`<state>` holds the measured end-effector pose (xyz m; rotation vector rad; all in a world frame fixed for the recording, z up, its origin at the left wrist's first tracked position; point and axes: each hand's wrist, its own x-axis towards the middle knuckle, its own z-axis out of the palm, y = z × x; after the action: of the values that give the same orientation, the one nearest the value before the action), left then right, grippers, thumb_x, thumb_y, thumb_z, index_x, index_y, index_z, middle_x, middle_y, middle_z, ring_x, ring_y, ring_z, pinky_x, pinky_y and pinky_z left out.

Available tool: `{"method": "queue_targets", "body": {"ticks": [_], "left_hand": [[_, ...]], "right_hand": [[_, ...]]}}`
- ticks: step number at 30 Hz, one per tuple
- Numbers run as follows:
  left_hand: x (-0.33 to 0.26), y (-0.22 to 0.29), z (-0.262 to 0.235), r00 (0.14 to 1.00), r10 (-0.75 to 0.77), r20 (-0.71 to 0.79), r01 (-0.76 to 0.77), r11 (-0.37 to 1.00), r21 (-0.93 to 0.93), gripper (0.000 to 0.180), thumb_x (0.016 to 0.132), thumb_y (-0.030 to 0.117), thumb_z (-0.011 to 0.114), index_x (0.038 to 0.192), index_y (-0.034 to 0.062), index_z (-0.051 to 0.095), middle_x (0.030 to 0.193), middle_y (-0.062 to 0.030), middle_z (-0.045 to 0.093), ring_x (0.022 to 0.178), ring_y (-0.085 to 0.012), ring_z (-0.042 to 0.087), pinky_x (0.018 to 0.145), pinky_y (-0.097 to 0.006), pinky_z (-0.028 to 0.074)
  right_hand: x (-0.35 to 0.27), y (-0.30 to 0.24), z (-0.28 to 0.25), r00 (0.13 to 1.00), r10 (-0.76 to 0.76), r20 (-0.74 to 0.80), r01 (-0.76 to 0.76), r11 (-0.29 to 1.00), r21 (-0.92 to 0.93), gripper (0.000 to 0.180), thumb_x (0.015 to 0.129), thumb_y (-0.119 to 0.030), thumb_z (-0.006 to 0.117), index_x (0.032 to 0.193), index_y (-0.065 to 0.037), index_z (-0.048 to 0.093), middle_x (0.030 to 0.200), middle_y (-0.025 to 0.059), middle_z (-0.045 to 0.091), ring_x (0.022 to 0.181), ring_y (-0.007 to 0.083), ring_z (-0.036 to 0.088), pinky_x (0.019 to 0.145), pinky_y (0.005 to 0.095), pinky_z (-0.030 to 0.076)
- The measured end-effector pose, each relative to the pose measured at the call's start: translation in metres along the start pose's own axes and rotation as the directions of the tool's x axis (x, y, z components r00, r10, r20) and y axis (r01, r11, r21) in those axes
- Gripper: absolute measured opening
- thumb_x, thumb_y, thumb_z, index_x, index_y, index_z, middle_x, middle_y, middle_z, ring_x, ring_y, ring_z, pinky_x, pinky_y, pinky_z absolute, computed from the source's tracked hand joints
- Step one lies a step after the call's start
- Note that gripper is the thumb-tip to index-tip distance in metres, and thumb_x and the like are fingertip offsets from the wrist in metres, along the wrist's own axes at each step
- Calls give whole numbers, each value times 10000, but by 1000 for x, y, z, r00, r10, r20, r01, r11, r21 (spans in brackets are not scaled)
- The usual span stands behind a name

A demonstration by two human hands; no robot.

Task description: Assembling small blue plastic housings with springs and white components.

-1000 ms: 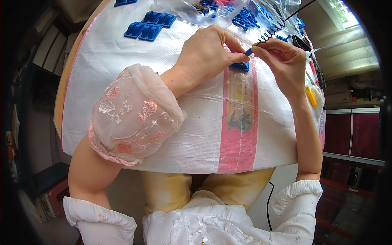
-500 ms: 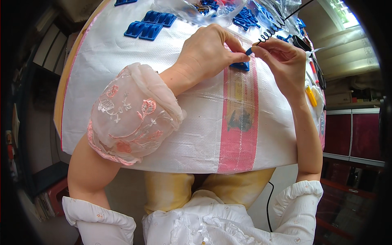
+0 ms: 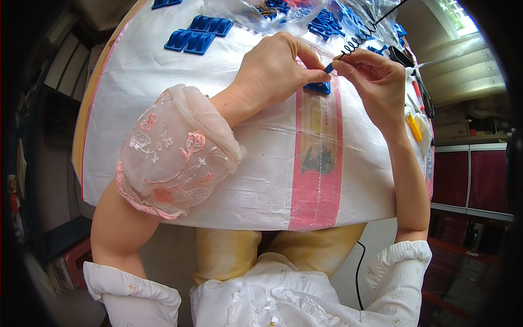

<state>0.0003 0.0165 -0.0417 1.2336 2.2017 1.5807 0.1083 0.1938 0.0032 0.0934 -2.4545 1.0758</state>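
Observation:
Above the far middle of the covered table, my left hand (image 3: 275,68) has its thumb and fingers closed on a blue plastic part (image 3: 318,88). My fingers hide most of that part. From the right, my right hand (image 3: 373,82) pinches a small blue plastic piece (image 3: 329,67) close to my left thumb, at the blue part. A black coiled cord (image 3: 357,43) runs behind the right fingertips toward the upper right; its lower end is hidden. Left of my hands lie several blue double-humped plastic pieces (image 3: 199,43) in a group.
A white woven sheet (image 3: 245,185) with a pink stripe covers the table. Small blue parts (image 3: 327,24) are heaped at the far side beside a clear plastic bag (image 3: 256,19). A yellow-handled tool (image 3: 414,128) lies by the right edge. Maroon cabinets (image 3: 468,177) stand beyond.
Almost nothing differs: both hands keep their pinch at the blue part, with only a slight shift of the whole picture to the left.

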Motion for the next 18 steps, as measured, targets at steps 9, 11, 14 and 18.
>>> {"method": "queue_targets", "body": {"ticks": [9, 11, 14, 18], "left_hand": [[0, 1, 0, 1000, 3, 9, -3, 1000, 3, 240, 852, 287, 839, 942, 66, 823, 800, -34, 722, 671, -87, 547, 587, -236, 450], [0, 1, 0, 1000, 3, 12, -3, 1000, -3, 236, 854, 284, 838, 940, 65, 823, 801, -34, 722, 672, -86, 546, 585, -237, 448], [0, 1, -1, 1000, 0, 10, 0, 1000, -12, 228, 854, 277, 838, 937, 65, 824, 799, -34, 720, 671, -84, 543, 581, -239, 447], [-1, 1, 0, 1000, 11, -5, -11, 1000, 0, 225, 844, 269, 846, 937, 65, 824, 788, -32, 717, 663, -79, 541, 583, -238, 449]], "right_hand": [[0, 4, 0, 1000, 0, 3, 0, 1000, 12, 116, 886, -89, 782, 981, -25, 798, 894, 71, 779, 817, 120, 737, 820, 249, 588], [0, 4, -1, 1000, -1, 6, 1, 1000, 10, 115, 886, -91, 782, 979, -25, 798, 894, 71, 779, 815, 119, 736, 821, 249, 587], [1, 3, 0, 1000, -1, 7, 1, 1000, 10, 114, 886, -90, 779, 977, -24, 798, 892, 70, 779, 813, 118, 735, 821, 248, 587], [1, 1, 0, 1000, 14, 5, -14, 1000, 18, 109, 885, -84, 774, 975, -27, 799, 885, 69, 778, 816, 115, 733, 820, 248, 586]]}}
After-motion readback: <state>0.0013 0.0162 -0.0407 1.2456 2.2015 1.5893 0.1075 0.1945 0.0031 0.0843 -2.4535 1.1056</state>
